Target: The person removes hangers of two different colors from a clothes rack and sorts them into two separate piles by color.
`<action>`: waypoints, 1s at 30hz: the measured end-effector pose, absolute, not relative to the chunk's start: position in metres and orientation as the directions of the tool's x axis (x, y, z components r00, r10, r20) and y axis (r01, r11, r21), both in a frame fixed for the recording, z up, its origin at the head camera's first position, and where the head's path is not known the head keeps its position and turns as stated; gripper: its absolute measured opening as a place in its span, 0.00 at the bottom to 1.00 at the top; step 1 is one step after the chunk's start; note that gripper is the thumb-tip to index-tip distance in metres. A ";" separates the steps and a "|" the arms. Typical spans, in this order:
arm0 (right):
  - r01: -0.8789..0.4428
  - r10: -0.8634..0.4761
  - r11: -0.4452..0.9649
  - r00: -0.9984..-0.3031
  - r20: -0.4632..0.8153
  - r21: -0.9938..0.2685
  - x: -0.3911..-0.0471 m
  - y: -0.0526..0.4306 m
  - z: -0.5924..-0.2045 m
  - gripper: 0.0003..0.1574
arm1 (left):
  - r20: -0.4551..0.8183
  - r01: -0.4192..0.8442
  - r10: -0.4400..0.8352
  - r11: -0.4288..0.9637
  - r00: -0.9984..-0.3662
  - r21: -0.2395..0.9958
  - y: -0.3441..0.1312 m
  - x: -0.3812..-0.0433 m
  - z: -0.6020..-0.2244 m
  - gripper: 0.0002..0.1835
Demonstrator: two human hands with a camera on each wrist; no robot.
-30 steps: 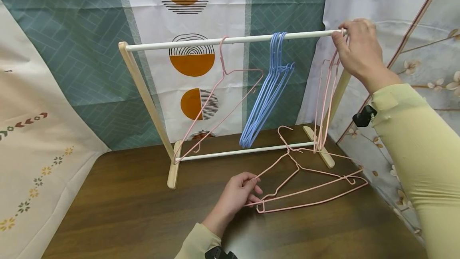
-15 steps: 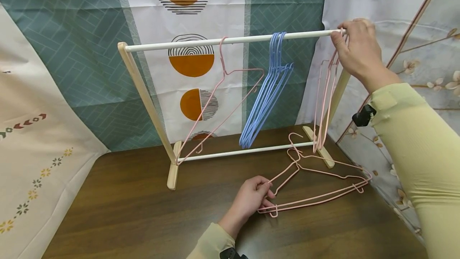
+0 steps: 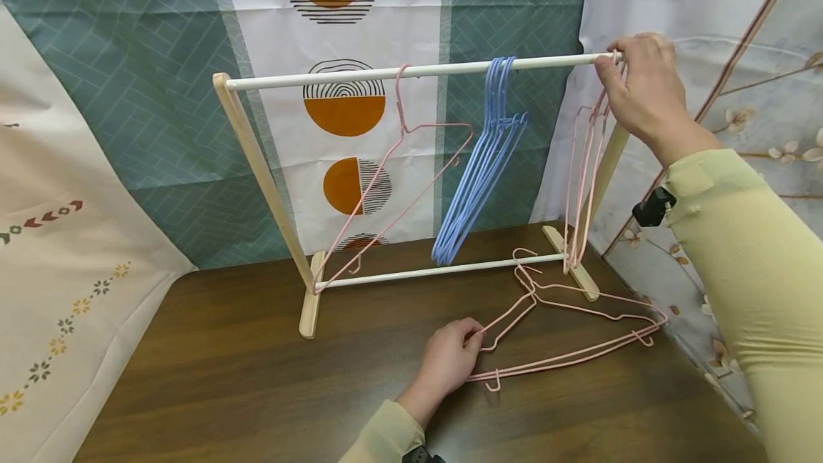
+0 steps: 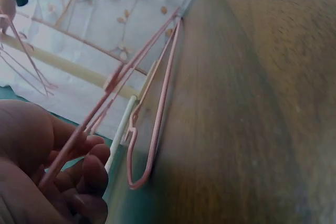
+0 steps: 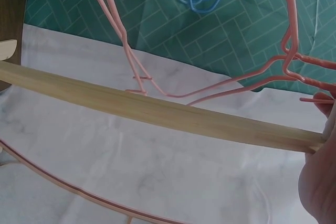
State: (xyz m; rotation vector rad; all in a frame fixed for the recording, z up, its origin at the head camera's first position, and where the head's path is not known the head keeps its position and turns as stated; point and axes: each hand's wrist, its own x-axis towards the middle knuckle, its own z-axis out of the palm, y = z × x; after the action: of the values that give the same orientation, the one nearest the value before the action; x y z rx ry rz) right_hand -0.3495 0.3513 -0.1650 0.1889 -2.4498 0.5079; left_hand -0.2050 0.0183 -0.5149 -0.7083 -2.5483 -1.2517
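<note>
My left hand (image 3: 450, 356) pinches the left corner of a pair of pink wire hangers (image 3: 535, 294) lying low over the table, nearly overlapping, hooks toward the rack. In the left wrist view, the fingers curl round one pink hanger (image 4: 89, 114), and the other's looped corner sits just beyond them. High on the right, my right hand (image 3: 649, 91) grips the right end of the white top rail (image 3: 444, 69) of a small clothes rack, thumb in front. Several pink hangers (image 5: 291, 19) hang right beside that hand, their hooks partly hidden by it.
A bunch of blue hangers (image 3: 479, 177) hangs right of the rail's middle. One pink hanger (image 3: 403, 131) hangs askew left of it. The rack's wooden foot (image 3: 310, 316) and white lower bar (image 3: 411, 274) stand on the brown table (image 3: 257, 384). Printed cloths surround it.
My left hand has moved right along the table with the pink hangers, and the two now lie more closely on each other. The right hand stays on the rail.
</note>
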 end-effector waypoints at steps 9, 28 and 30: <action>-0.249 -0.010 0.917 -0.795 0.607 -0.311 -0.351 0.353 -0.166 0.41 | 0.368 0.522 0.372 0.656 -0.852 0.544 0.019 -0.216 -0.547 0.04; -0.336 -0.058 0.875 -0.786 0.615 -0.347 -0.366 0.348 -0.163 0.37 | 0.298 0.499 0.405 0.763 -0.864 0.411 0.013 -0.196 -0.502 0.03; -0.335 -0.058 0.873 -0.793 0.607 -0.355 -0.367 0.347 -0.163 0.37 | 0.288 0.493 0.403 0.768 -0.868 0.410 0.013 -0.197 -0.502 0.03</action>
State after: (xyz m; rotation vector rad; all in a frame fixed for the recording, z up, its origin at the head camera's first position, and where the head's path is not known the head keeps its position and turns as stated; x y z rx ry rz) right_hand -0.3673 0.3472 -0.1629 0.2832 -2.4344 0.6059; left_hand -0.1965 0.0133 -0.5019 -0.7112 -2.7790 -0.7205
